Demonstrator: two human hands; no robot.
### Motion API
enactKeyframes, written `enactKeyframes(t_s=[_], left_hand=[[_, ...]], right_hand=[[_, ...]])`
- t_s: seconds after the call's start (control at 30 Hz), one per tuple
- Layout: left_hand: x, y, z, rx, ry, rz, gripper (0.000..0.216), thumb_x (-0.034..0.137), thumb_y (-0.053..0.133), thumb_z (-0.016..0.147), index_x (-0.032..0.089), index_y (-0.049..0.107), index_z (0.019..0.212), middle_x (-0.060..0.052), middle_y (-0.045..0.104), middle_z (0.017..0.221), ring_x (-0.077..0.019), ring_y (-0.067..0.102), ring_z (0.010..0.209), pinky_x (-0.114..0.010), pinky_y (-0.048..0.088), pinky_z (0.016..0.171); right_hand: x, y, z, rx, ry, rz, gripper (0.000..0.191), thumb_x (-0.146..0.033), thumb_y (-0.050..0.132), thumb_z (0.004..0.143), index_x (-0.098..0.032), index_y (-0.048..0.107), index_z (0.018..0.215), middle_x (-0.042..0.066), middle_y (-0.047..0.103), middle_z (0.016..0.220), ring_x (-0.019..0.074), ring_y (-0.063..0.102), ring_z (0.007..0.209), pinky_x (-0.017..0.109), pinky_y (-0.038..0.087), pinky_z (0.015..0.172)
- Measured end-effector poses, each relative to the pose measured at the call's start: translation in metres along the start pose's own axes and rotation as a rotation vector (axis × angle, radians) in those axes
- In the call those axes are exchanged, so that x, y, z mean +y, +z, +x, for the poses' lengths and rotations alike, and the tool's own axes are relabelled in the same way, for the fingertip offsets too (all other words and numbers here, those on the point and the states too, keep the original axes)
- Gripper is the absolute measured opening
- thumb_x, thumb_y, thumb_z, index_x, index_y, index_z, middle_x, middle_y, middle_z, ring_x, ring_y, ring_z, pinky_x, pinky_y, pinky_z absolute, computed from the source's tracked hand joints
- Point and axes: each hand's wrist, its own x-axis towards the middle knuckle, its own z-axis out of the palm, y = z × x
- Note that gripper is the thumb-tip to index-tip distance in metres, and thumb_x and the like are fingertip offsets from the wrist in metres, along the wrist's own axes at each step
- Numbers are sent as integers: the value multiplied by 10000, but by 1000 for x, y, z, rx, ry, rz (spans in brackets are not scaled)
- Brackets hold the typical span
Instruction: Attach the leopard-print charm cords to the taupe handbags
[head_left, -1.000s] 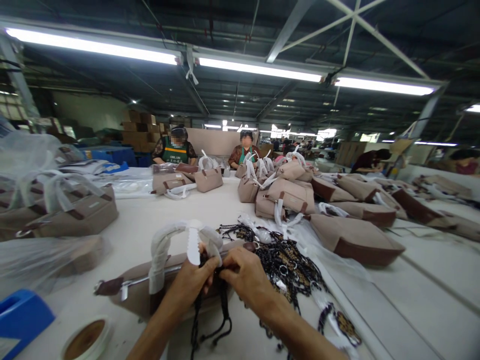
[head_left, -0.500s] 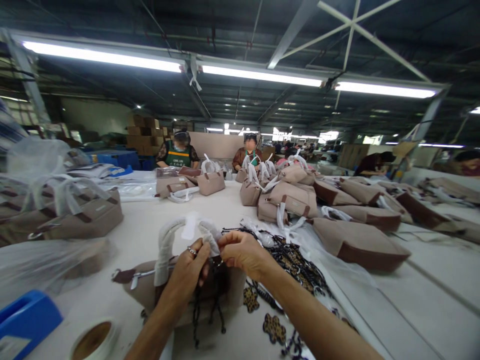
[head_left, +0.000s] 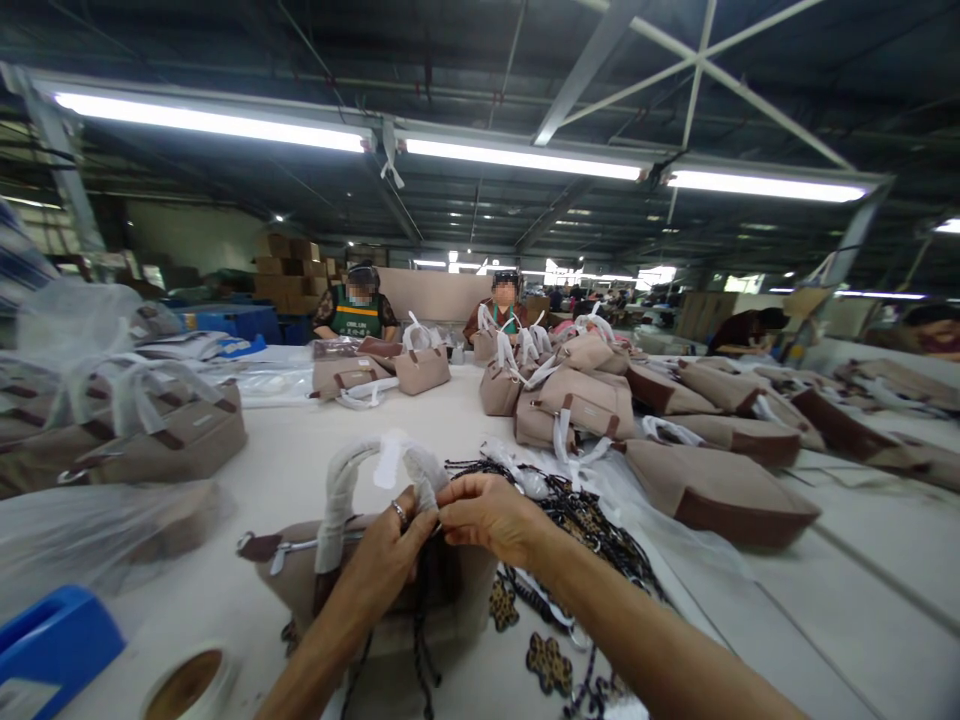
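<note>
A taupe handbag (head_left: 457, 590) with brown trim stands on the table in front of me, its handle (head_left: 341, 490) wrapped in white padding. My left hand (head_left: 394, 540), a ring on one finger, is closed around the base of that handle on the right side. At the same spot my right hand (head_left: 487, 520) pinches a small metal ring, mostly hidden by the fingertips. Black braided cords (head_left: 424, 640) hang down from between my hands over the bag's front. To the right lies a pile of black cord charms (head_left: 600, 520) with leopard-print flower-like pieces (head_left: 549, 663).
More taupe bags (head_left: 585, 400) are heaped at the back right, with others (head_left: 172, 430) on the left. A blue tape dispenser (head_left: 64, 640) and a tape roll (head_left: 187, 685) sit at front left. Two co-workers (head_left: 360, 310) face me across the table (head_left: 292, 440).
My left hand has shifted slightly right and closer to my right fingertips. The bag has shifted slightly right, and the cords hang differently. The metal ring is now more covered.
</note>
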Motion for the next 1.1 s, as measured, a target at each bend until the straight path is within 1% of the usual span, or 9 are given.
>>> enactKeyframes(t_s=[0.2, 0.3, 0.4, 0.5, 0.7, 0.8, 0.87, 0.97, 1.1], left_hand=[[-6, 7, 2, -9, 8, 4, 362, 535, 453, 844, 187, 532, 906, 104, 424, 424, -110, 356, 352, -220, 266, 373], [-4, 8, 3, 9, -26, 4, 399, 590, 479, 792, 197, 505, 860, 113, 403, 388, -109, 349, 333, -218, 249, 355], [-1, 6, 3, 21, -63, -26, 463, 640, 507, 733, 196, 499, 866, 119, 396, 358, -108, 339, 308, -219, 241, 339], [-1, 5, 4, 15, -108, -77, 519, 669, 536, 700, 193, 513, 905, 126, 387, 333, -106, 323, 280, -217, 222, 322], [-15, 4, 6, -28, -158, -142, 571, 682, 543, 708, 178, 523, 976, 126, 367, 306, -95, 294, 275, -195, 204, 313], [-23, 6, 6, -49, -175, -172, 562, 678, 534, 730, 181, 526, 991, 125, 366, 309, -90, 278, 277, -188, 212, 309], [-27, 7, 7, -50, -178, -191, 535, 663, 533, 752, 184, 531, 990, 124, 366, 312, -86, 272, 280, -184, 203, 311], [-30, 8, 7, -44, -179, -202, 511, 641, 523, 780, 186, 528, 1013, 124, 367, 312, -83, 261, 281, -178, 173, 314], [-28, 8, 7, -62, -192, -193, 496, 636, 538, 770, 192, 529, 991, 124, 363, 311, -82, 261, 285, -176, 183, 313]], right_hand=[[-7, -8, -4, -144, -50, -321, 301, -180, 797, 489, -139, 615, 724, -53, 622, 568, 90, 565, 488, 227, 504, 514], [-3, -11, -3, -175, -89, -392, 325, -156, 800, 496, -158, 594, 748, -68, 611, 569, 99, 578, 482, 210, 499, 476], [6, -13, -2, -155, -206, -431, 351, -162, 809, 508, -174, 601, 791, -74, 610, 599, 101, 580, 480, 191, 484, 440], [13, -13, -2, -131, -294, -466, 352, -180, 804, 542, -183, 618, 841, -60, 636, 664, 99, 580, 493, 191, 493, 446], [16, -19, -4, -150, -302, -483, 321, -163, 736, 602, -195, 618, 899, -38, 655, 747, 122, 622, 541, 219, 518, 492], [17, -21, -6, -129, -346, -578, 312, -157, 705, 628, -200, 612, 923, -46, 644, 672, 126, 614, 527, 194, 465, 463], [18, -21, -7, -83, -457, -687, 240, -157, 688, 642, -191, 640, 875, -50, 620, 618, 111, 581, 524, 176, 420, 465], [21, -19, -9, -17, -614, -800, 103, -160, 667, 658, -175, 686, 757, -35, 624, 618, 91, 536, 540, 170, 384, 485], [25, -18, -9, 13, -626, -803, 94, -158, 661, 662, -168, 712, 740, -30, 628, 609, 86, 516, 533, 167, 368, 480]])
